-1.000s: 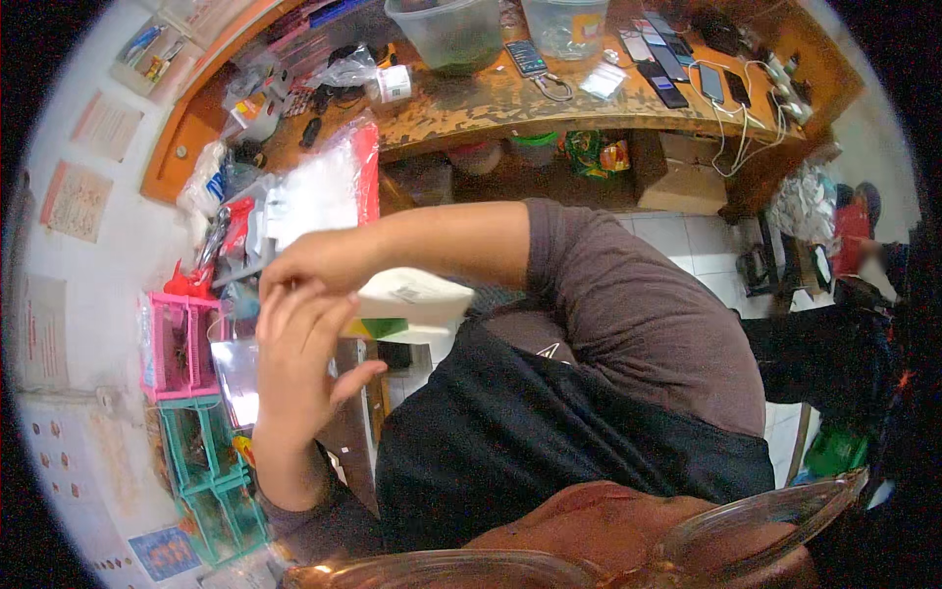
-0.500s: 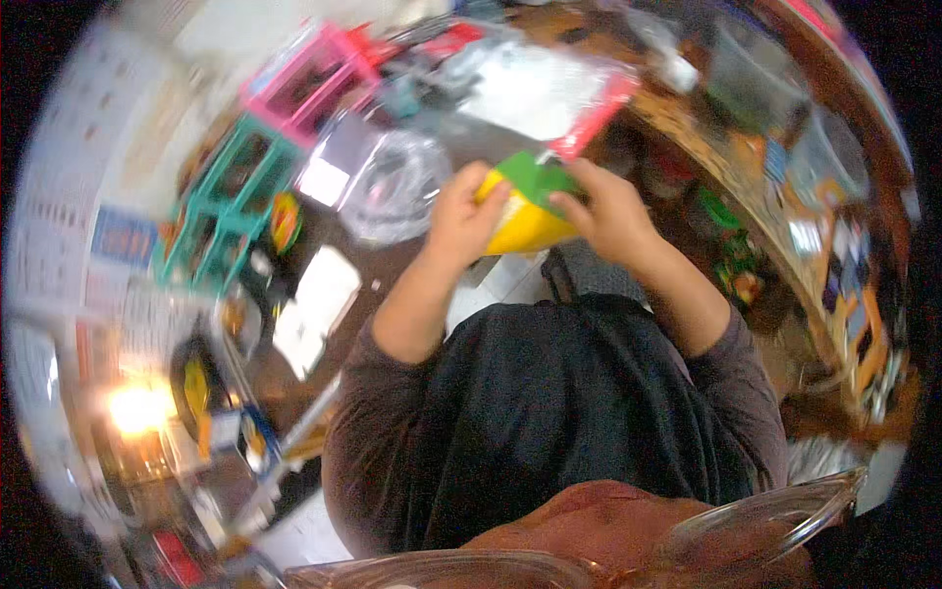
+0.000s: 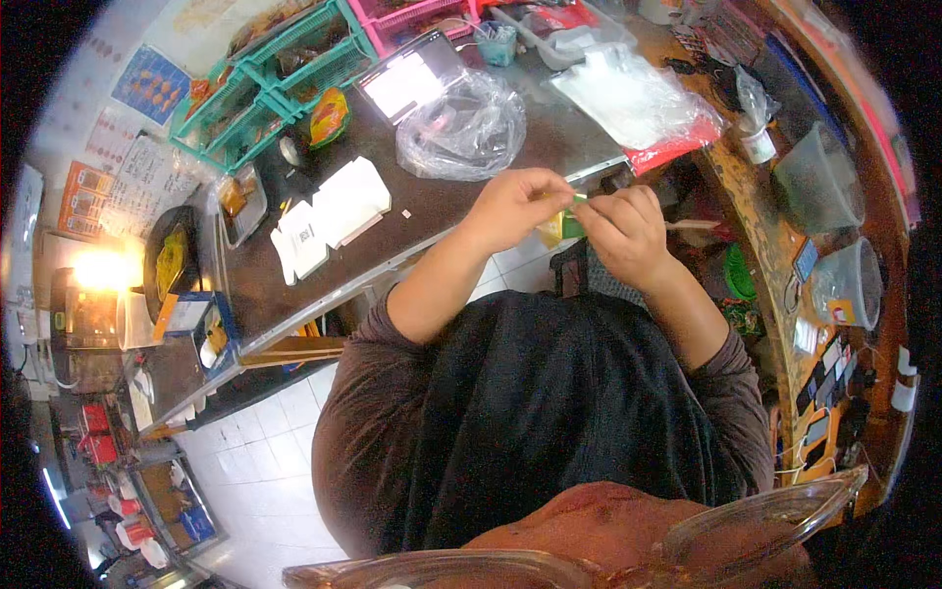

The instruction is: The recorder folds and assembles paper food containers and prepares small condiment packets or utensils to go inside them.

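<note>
Both hands pinch a small yellow-and-green packet (image 3: 553,232) in front of my body, beside the dark table's near edge. My left hand (image 3: 512,208) has its thumb and fingers closed at the packet's top edge. My right hand (image 3: 626,231) grips the same edge, its fingers curled and the fingertips of both hands nearly meeting. Most of the packet hangs behind and below the fingers, so its full shape is hidden. I cannot tell whether its top is torn.
On the dark table (image 3: 378,211) lie an unfolded white box (image 3: 339,211), a crumpled clear plastic bag (image 3: 461,128), a phone (image 3: 404,83) and clear bags (image 3: 628,103). Green baskets (image 3: 294,74) stand behind. A wooden shelf at right holds clear tubs (image 3: 819,177).
The view has shifted, so the table shows more fully. My hands have come closer together, and the packet, earlier spread broadly between them, is now mostly hidden behind the fingers.
</note>
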Demonstrator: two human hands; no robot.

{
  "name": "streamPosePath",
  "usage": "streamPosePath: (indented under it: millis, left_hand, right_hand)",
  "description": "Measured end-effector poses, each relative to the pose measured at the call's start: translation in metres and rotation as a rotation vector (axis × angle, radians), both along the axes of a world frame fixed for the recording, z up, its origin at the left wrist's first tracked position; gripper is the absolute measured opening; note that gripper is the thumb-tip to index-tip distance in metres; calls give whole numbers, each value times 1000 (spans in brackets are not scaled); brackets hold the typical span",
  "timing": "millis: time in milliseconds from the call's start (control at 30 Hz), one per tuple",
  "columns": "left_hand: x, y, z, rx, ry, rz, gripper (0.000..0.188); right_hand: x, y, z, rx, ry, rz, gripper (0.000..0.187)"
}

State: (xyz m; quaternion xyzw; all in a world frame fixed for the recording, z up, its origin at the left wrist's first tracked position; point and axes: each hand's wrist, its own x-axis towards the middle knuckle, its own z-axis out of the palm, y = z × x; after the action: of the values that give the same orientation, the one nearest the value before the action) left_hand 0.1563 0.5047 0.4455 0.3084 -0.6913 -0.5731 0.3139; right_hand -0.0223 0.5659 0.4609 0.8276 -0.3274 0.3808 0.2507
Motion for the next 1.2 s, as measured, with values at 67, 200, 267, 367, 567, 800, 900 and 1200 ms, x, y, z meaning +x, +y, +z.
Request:
streamPosePath:
  millis: [67,200,267,367,567,800,900,1200]
  left_hand:
    - [7,4,4,6,35,-32,15]
    - [21,11,11,-96,-33,-62,16]
    - [31,13,8,-134,-16,-53,16]
    - [36,18,7,-115,8,-43,16]
    - [36,27,10,-175,-85,-16,15]
    - [43,25,-1,-488,-151,4,18]
    - [48,25,2,-502,-152,-35,18]
    - [52,24,-4,-492,-174,-43,18]
  right_hand:
    - [5,0,0,18,22,26,23]
    - [11,4,-1,4,66,72,24]
    - [12,6,-1,21,78,94,24]
    - [15,7,3,51,80,130,24]
    - [26,9,4,119,25,154,23]
    - [32,10,2,147,101,136,22]
    - [34,11,2,125,130,149,22]
    - [31,8,-8,208,176,165,23]
